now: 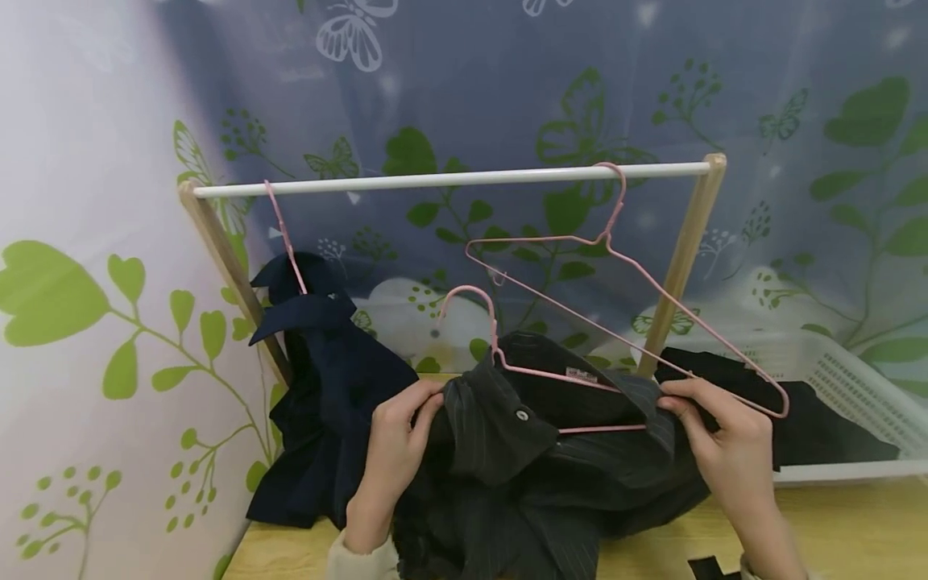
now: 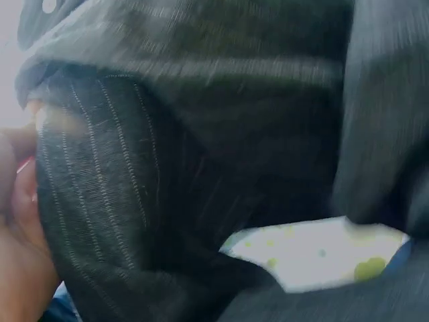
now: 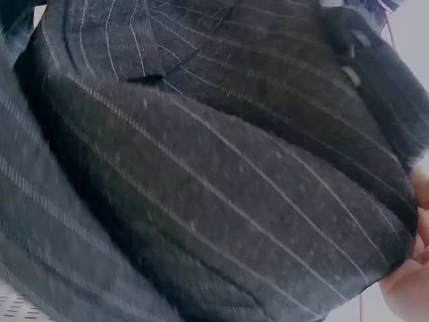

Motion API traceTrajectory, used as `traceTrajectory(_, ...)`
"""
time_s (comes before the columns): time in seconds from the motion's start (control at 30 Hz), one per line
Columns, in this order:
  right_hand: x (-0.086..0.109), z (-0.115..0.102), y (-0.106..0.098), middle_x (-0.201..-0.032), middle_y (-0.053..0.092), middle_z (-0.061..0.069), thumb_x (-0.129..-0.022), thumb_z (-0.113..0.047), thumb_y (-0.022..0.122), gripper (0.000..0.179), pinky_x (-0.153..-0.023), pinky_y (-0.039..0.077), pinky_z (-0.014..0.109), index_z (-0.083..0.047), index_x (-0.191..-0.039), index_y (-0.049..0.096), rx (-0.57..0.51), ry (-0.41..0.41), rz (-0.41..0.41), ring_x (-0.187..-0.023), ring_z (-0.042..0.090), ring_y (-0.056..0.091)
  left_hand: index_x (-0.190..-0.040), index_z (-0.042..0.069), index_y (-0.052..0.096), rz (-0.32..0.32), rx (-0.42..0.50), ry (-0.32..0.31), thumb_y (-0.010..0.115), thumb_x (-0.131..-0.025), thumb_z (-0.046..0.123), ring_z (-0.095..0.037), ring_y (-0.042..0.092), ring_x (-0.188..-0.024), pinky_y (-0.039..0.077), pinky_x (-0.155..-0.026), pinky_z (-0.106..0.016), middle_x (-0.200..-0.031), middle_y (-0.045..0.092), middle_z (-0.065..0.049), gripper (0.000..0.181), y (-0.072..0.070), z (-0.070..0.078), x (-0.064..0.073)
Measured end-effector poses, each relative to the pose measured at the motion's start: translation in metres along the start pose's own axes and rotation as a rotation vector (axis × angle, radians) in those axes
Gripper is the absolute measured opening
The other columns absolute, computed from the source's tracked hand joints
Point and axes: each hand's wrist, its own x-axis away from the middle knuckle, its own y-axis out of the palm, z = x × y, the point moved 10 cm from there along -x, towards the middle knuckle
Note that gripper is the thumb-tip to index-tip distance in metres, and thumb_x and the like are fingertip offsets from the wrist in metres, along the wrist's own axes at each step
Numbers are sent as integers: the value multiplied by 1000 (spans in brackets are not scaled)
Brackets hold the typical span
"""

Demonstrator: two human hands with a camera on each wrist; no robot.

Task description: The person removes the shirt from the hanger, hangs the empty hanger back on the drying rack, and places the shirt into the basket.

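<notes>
A dark pinstriped shirt (image 1: 507,451) with a collar and a white button hangs between my two hands. Inside its neck sits a pink hanger (image 1: 536,373), its hook standing free above the collar, off the rail. My left hand (image 1: 399,439) pinches the shirt at the left side of the collar. At the other side, my right hand (image 1: 725,435) pinches the collar edge between thumb and fingers. Both wrist views are filled with the striped cloth, the left fingers (image 2: 27,194) at one edge and the right fingers (image 3: 419,248) at the other.
A white rail (image 1: 449,180) on wooden legs spans the back. On it hang a navy garment (image 1: 326,387) at left and a bare pink hanger (image 1: 652,278) at right, close behind my right hand. A white basket (image 1: 819,346) with dark clothes (image 1: 819,427) stands at right on the wooden table (image 1: 855,524).
</notes>
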Motion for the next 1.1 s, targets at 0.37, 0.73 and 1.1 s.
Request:
traceTrajectory(0.37,-2,-2,-15,-73,71,1,-64,7,78,26,-62,41,6,-13,-80,75,14,67,71,-59,-10,56,-92,13,68,6,53,5,55,-90,5,-10,56,-63,42,-59,-15,-84,66,0,15,-14,-5,2)
traceTrajectory(0.73,-3,20,-15,-84,70,-7,-76,3,70,20,-60,40,3,-14,-88,74,26,168,-31,-67,-14,57,-90,12,67,1,129,-30,55,-87,-4,-9,51,-59,39,-55,-18,-80,65,-1,20,-26,-10,3)
traceTrajectory(1.1,0,7,-21,-83,71,-3,-64,5,77,27,-62,39,5,-9,-87,75,2,-3,15,-76,-13,58,-87,12,65,56,135,-51,53,-89,-5,-11,53,-63,43,-61,-18,-78,63,1,21,-38,-13,2)
